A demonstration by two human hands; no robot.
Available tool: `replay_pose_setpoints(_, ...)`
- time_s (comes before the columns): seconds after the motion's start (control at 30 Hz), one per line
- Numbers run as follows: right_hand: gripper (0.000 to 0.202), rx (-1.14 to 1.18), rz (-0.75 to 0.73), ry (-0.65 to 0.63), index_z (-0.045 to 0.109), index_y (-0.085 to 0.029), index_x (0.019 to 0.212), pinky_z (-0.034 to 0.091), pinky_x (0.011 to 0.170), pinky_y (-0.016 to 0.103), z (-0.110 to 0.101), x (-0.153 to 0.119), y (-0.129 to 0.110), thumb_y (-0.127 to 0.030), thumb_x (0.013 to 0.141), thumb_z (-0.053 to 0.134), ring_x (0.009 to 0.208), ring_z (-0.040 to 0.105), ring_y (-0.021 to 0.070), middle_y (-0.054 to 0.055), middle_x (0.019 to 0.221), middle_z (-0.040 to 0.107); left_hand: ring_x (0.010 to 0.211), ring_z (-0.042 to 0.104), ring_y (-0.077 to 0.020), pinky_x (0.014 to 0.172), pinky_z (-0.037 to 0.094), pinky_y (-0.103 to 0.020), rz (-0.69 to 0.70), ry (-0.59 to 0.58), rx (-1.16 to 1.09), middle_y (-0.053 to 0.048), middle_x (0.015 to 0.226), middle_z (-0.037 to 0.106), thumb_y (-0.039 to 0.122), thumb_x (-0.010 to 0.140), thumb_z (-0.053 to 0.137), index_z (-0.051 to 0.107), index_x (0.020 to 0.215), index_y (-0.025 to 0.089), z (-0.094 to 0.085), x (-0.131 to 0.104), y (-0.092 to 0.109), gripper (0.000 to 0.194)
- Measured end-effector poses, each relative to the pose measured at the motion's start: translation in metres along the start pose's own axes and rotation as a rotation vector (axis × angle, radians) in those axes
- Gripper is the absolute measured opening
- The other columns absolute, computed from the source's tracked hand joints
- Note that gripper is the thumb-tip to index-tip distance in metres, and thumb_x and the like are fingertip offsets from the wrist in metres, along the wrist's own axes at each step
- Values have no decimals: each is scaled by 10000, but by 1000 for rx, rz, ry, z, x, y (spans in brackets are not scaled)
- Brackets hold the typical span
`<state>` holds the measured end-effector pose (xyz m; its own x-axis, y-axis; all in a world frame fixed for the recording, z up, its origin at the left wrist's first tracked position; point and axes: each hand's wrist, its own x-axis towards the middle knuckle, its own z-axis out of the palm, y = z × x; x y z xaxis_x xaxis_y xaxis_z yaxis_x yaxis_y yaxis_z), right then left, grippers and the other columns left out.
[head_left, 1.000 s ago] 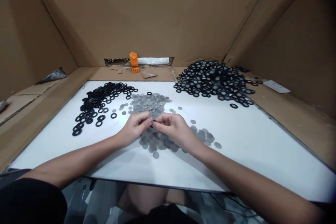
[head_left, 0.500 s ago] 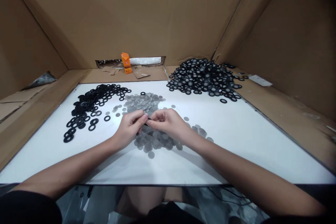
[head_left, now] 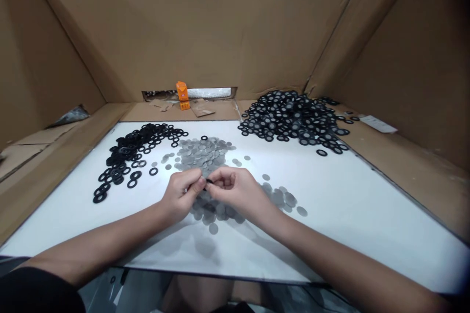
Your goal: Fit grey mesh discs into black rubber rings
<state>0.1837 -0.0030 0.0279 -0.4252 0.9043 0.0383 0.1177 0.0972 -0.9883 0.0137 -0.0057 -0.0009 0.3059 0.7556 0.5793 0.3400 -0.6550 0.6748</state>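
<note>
My left hand (head_left: 182,192) and my right hand (head_left: 235,187) meet over the middle of the white table, thumbs and fingers pinched together. A small black ring (head_left: 209,181) shows between the fingertips, gripped from both sides and mostly covered by them. Whether a disc sits inside it is hidden. Under and beyond the hands lie many loose grey mesh-like discs (head_left: 205,152). A heap of black rings (head_left: 137,139) spreads to the left. At the back right, a larger pile of black rings with grey centres (head_left: 290,115) is heaped up.
Cardboard walls (head_left: 205,34) enclose the white tabletop (head_left: 352,220) at the back and sides. An orange box (head_left: 182,93) stands by a slot in the back wall. A white label (head_left: 378,124) lies at the right. One ring (head_left: 322,153) lies in front of the right pile.
The view has tilted slightly, so the scene sits a little lower and further right. Both hands stay pinched together on the black ring, with only small finger shifts.
</note>
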Motion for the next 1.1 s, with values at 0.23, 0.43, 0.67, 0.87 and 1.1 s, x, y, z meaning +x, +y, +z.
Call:
replay_pose_setpoints(0.23, 201, 396, 67, 109, 647, -167, 704, 425, 577, 237, 20, -4, 1, -356, 728, 712, 588, 555, 110, -8, 645, 615, 466, 372, -99, 471, 298, -253, -293, 87, -225, 37, 498, 390, 514, 937, 414, 348, 600, 195, 8, -7, 3, 469)
replay_pose_setpoints(0.43, 221, 362, 90, 49, 658, -159, 670, 406, 561, 241, 12, -6, 0, -362, 730, 721, 570, 536, 109, -3, 622, 607, 502, 419, -101, 492, 317, -242, -263, -134, -249, 24, 541, 435, 491, 950, 386, 385, 614, 183, -3, -3, -4, 457)
replay_pose_setpoints(0.67, 149, -18, 51, -5, 627, -163, 679, 309, 487, 223, 1, 1, 6, -283, 766, 643, 527, 446, 91, -25, 596, 547, 553, 394, -100, 542, 294, -228, -90, -349, 8, 38, 590, 417, 400, 947, 418, 383, 657, 180, -22, 14, -5, 365)
replay_pose_setpoints(0.87, 159, -201, -1, -12, 629, -166, 671, 301, 494, 232, -5, 4, 4, -293, 766, 636, 538, 441, 102, -24, 589, 535, 532, 361, -98, 521, 269, -224, -121, -239, 31, 42, 553, 350, 324, 932, 428, 317, 608, 185, -15, 11, -3, 369)
replay_pose_setpoints(1.1, 116, -192, -7, 31, 647, -168, 694, 319, 499, 231, -6, 5, 2, -267, 752, 642, 544, 462, 106, -19, 604, 564, 526, 357, -103, 532, 259, -245, -77, -106, 163, 34, 554, 357, 289, 925, 429, 323, 613, 186, -7, 6, -3, 345)
